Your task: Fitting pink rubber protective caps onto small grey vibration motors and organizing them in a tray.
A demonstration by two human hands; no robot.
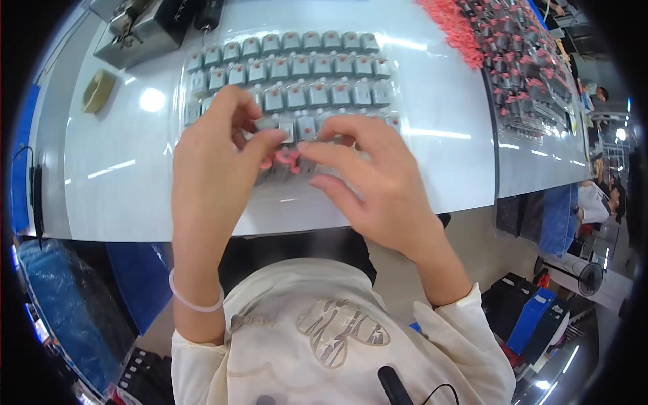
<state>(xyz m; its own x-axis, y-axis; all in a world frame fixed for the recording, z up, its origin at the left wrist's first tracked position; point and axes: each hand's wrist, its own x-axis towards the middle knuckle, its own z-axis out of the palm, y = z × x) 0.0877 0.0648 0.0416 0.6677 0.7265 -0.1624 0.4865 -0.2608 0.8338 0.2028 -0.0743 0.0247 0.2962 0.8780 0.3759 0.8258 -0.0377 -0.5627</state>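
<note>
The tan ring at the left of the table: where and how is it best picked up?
Probably by pinching one wall of the tan ring, from above and its right, the side where the left hand is: it looks hollow, so a finger could go inside, and nothing seems to touch it.

I'm looking in from far away at what seems to be a factory workshop. I can tell from the long, shiny white desk (442, 101), with neat rows of small, boxy grey parts (300, 66) all much alike. A grey metal machine (145, 34) sits on it too. On the right I see lots of small dark and pink parts (523, 77) and another person in a white top (594, 204).
</note>
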